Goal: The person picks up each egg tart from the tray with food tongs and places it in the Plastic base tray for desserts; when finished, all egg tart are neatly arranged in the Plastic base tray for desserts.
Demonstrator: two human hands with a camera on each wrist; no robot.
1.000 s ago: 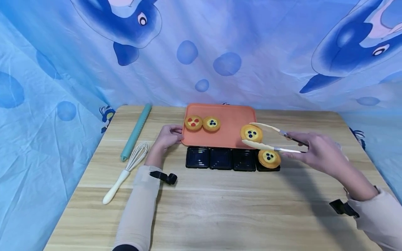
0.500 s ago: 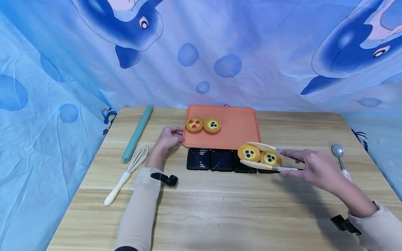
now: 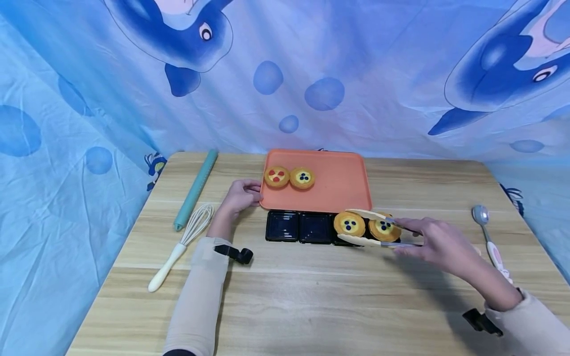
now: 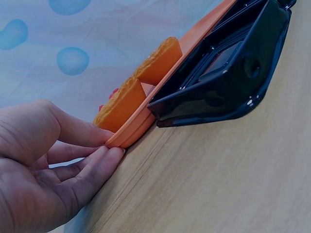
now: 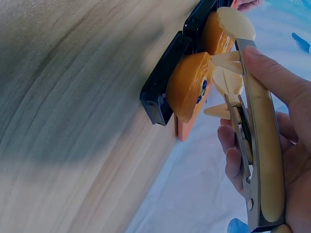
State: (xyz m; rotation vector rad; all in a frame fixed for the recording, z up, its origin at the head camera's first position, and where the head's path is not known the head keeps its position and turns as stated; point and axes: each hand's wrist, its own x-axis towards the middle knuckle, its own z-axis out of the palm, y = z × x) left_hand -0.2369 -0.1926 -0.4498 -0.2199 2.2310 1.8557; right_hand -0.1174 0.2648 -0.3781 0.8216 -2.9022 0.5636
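Observation:
My left hand (image 3: 240,196) pinches the left rim of an orange tray (image 3: 338,183) between thumb and fingers, as the left wrist view shows up close. Two tarts lie on that tray, a strawberry tart (image 3: 277,176) and a blueberry tart (image 3: 302,177). In my right hand (image 3: 438,247) are tongs (image 5: 267,145) with cream-coloured tips. The tips lie on either side of another blueberry tart (image 3: 349,224), which sits at the third compartment of a black row of square compartments (image 3: 282,226). A further blueberry tart (image 3: 384,229) rests tilted in the rightmost compartment, partly behind the tongs.
On the left of the wooden table (image 3: 285,306) lie a teal rolling pin (image 3: 196,190) and a white whisk (image 3: 180,247). A spoon (image 3: 487,235) with a white handle lies at the right. A blue dolphin-print cloth (image 3: 285,64) hangs behind.
My right hand has brought the blueberry tart in the tongs from the orange tray's right side down to the third black compartment. The tongs' tips have spread slightly. My left hand stays at the tray's rim.

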